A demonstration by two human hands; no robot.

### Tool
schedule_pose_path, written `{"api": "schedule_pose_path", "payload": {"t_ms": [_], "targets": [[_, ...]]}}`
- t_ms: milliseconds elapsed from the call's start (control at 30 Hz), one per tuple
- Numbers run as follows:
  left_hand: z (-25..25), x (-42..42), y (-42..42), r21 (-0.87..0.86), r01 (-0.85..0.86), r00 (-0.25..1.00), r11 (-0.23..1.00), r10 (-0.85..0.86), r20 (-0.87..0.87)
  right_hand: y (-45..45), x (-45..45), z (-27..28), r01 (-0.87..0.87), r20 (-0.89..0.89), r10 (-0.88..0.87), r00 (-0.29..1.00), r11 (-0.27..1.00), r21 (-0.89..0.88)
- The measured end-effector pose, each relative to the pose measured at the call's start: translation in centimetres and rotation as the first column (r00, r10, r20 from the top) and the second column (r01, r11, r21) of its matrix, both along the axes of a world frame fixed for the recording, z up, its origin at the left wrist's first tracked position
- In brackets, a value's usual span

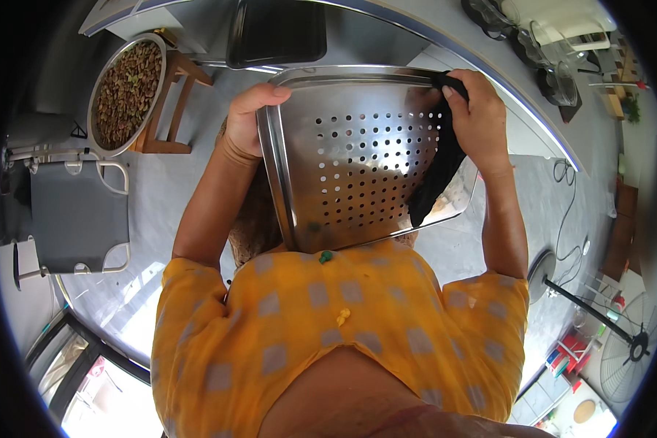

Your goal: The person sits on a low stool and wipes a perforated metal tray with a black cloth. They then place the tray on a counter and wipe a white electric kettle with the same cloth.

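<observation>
A perforated stainless-steel pan (301, 180) is held up in front of my chest, its hole-punched bottom facing me. My left hand (252, 115) grips the pan's left rim, thumb over the edge at the upper corner. At the upper right, my right hand (479, 115) pinches a black cloth (443, 164) against the rim. The cloth hangs down over the right part of the pan. Fingers behind the metal are hidden on both sides.
A dark rectangular tray (276, 33) lies beyond the pan, beside a white-edged counter (503, 82). At left, a metal bowl (161, 82) of brown pieces rests by a wooden stool (175, 109), near a grey folding chair (79, 216). A pedestal fan (624, 350) stands at right.
</observation>
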State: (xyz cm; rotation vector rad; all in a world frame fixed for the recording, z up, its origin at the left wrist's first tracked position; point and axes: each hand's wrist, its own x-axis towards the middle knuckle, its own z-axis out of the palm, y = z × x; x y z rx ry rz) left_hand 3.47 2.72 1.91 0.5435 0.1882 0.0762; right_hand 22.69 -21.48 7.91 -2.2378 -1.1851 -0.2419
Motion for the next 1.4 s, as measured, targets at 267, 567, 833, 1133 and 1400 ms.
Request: {"api": "schedule_pose_path", "payload": {"t_ms": [267, 567, 833, 1133, 1400], "targets": [[0.5, -0.8, 0.2, 0.066, 0.013, 0.999, 0.998, -0.015, 0.028, 6.4, -4.7, -0.6, -0.211, 0.098, 0.202, 0.974, 0.973, 0.091], [-0.8, -1.3, 0.6, -0.097, -0.053, 0.989, 0.994, 0.066, 0.133, 13.5, -12.0, 0.8, -0.561, 0.098, 0.553, 0.828, 0.815, 0.147], [-1.8, -1.4, 1.0, -0.142, 0.153, 0.961, 0.978, -0.114, 0.251, 11.4, -8.8, 1.0, -0.492, 0.137, 0.48, 0.866, 0.867, 0.074], [-1.1, -1.1, 0.5, -0.067, 0.153, 0.975, 0.986, -0.14, 0.175, 4.0, -1.9, 0.2, -0.225, 0.039, 0.23, 0.972, 0.969, -0.1], [-0.7, -1.1, 0.4, 0.005, 0.132, 0.969, 0.991, -0.13, 0.208, 5.7, -3.5, -0.6, -0.194, 0.101, 0.204, 0.974, 0.976, -0.101]]}}
